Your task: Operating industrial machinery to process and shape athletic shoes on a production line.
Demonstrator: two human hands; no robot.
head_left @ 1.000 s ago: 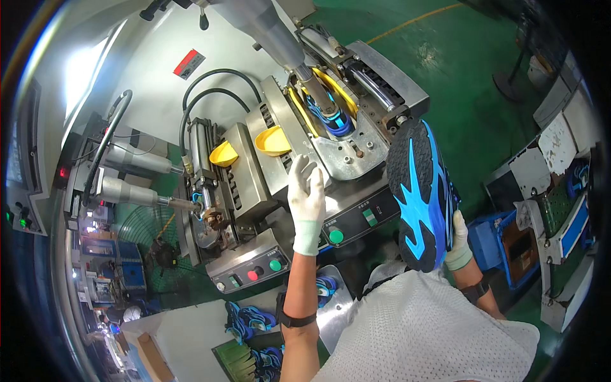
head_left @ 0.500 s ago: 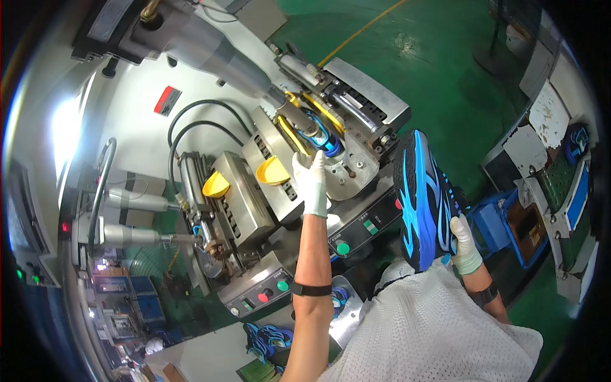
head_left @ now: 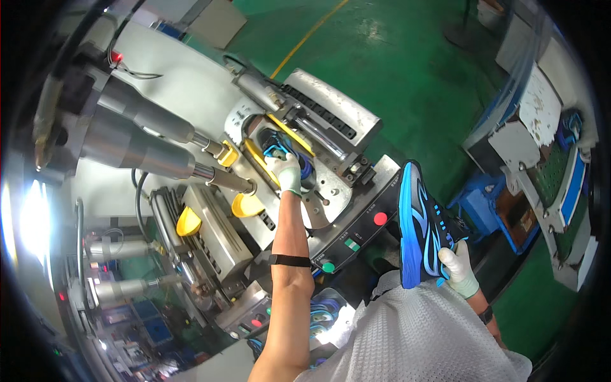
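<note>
My gloved left hand (head_left: 286, 173) is at a dark blue and black sports shoe (head_left: 275, 141) seated in the metal press fixture (head_left: 330, 191). Its fingers are closed at the shoe's upper, and the hand covers part of it. A yellow pad (head_left: 262, 163) runs along one side of that shoe, a yellow strip (head_left: 293, 135) along the other. At my right side, my gloved right hand (head_left: 459, 268) grips a second sports shoe (head_left: 423, 223), black with blue stripes and a blue-to-violet sole edge. The thumb presses on its upper, toe end pointing away from me.
Two metal press rods (head_left: 213, 177) reach in from the left. The control panel (head_left: 356, 237) with red and green buttons lies along the fixture's front. Left of it is another press station (head_left: 219, 239) with yellow pads. Blue bins (head_left: 478, 216) and a rack (head_left: 541, 165) stand at right.
The press rod has drawn back from the seated shoe. My left hand has moved from beside the fixture onto that shoe. The shoe in my right hand has turned, hiding its outsole.
</note>
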